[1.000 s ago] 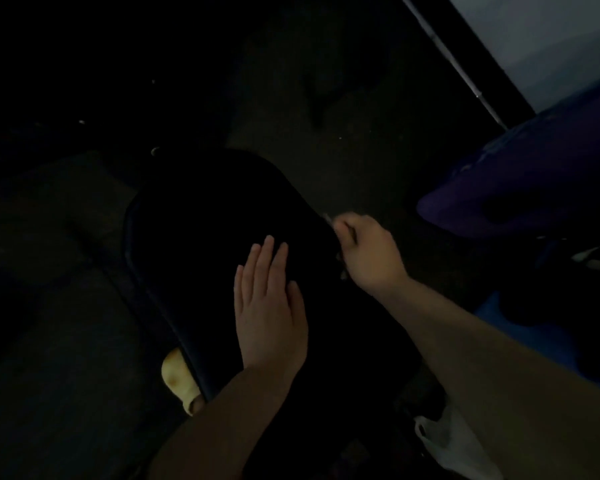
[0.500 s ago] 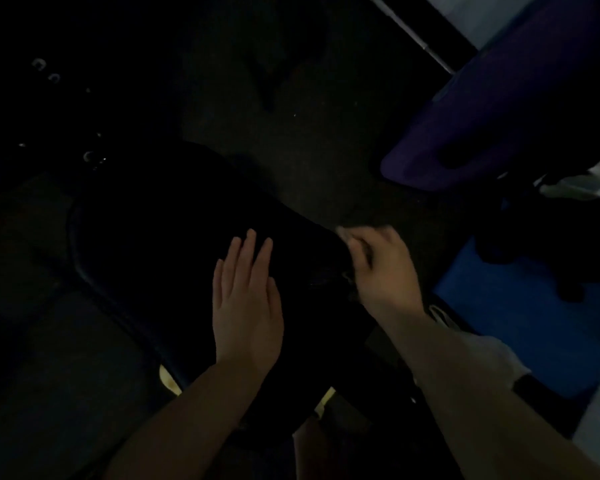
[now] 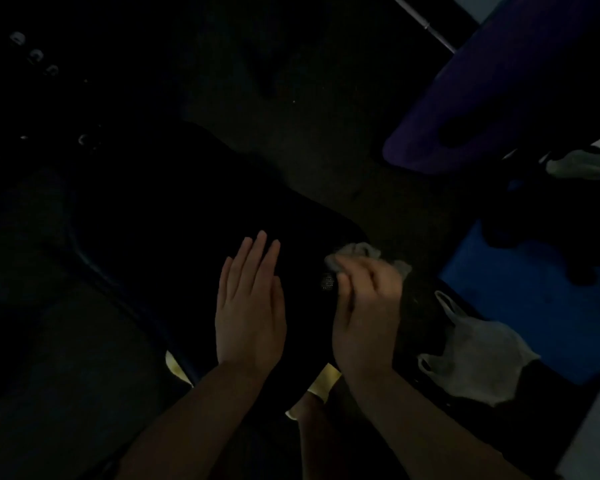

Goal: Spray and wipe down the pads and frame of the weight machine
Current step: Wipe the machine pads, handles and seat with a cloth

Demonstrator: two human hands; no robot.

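Note:
The scene is very dark. A black seat pad [image 3: 174, 220] of the weight machine fills the middle of the view. My left hand [image 3: 250, 306] lies flat on the pad with its fingers straight and together. To its right, my right hand [image 3: 364, 306] presses a small grey cloth [image 3: 357, 252] against the pad's right edge; the cloth bunches out past the fingertips. No spray bottle is in view.
A purple padded part [image 3: 499, 91] rises at the upper right. A blue mat [image 3: 534, 306] lies on the floor at the right, with a white plastic bag [image 3: 478, 362] beside my right forearm. Yellow foam [image 3: 323, 382] shows under the pad's near edge. Dark carpet surrounds the machine.
My right hand has slid down the pad's right edge towards me and the cloth now shows past its fingers. My left hand has stayed flat on the pad. The camera has shifted.

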